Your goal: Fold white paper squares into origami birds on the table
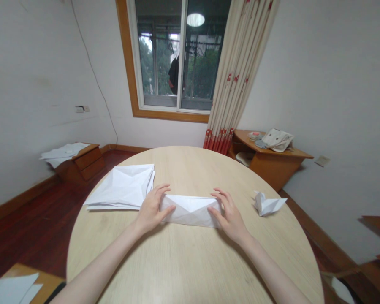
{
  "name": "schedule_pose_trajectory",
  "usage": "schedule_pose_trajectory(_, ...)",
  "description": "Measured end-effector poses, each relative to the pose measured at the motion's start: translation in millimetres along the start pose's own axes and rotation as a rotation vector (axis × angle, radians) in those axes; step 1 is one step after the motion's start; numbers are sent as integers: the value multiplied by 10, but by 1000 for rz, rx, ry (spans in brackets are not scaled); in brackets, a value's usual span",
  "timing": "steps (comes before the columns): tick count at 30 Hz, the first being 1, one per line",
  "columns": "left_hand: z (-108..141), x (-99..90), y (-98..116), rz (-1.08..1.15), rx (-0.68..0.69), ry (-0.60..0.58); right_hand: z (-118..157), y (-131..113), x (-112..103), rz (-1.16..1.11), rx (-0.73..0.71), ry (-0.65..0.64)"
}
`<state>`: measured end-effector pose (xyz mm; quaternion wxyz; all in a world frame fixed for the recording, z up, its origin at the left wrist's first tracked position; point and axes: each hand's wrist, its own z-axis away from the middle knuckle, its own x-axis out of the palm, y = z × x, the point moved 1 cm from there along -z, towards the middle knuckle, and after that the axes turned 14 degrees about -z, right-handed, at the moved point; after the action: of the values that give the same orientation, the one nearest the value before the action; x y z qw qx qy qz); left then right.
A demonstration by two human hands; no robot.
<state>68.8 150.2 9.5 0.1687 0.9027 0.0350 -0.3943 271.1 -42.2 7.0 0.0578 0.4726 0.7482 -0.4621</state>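
A folded white paper point(191, 211) forms a wide strip with a V-shaped flap, at the middle of the round wooden table point(190, 261). My left hand point(154, 209) grips its left end, the thumb on the near face and the fingers curled over the far edge. At the right end my right hand point(229, 213) grips it the same way. Left of my left hand lies a stack of creased white sheets point(122, 185). A small folded paper figure point(267, 204) stands on the table's right side.
Behind the table at the right is a wooden corner desk point(272, 162) with a cloth bag point(278, 140). A low drawer cabinet point(87, 162) with papers stands at the left. More sheets point(12, 289) lie at the bottom left.
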Motion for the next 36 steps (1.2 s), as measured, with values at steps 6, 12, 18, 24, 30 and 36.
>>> schedule_pose_trajectory(6, 53, 86, 114, -223, 73, 73, 57, -101, 121, 224, -137, 79)
schedule_pose_trajectory(12, 121, 234, 211, -291, 156, 2, 145, -210, 276, 364, -174, 24)
schedule_pose_trajectory(18, 132, 336, 221, -281, 213, -145, 176, -203, 408, 411, -186, -151)
schedule_pose_trajectory(24, 142, 385, 219, -257, 200, -271, 173, -127, 477, 410, -131, -292)
schedule_pose_trajectory(30, 176, 438, 201, -174, 200, -364, 170, -64, 509, 373, -102, -359)
schedule_pose_trajectory(36, 176, 471, 186, -157, 213, -495, 173, 0, 560, 345, -73, -433)
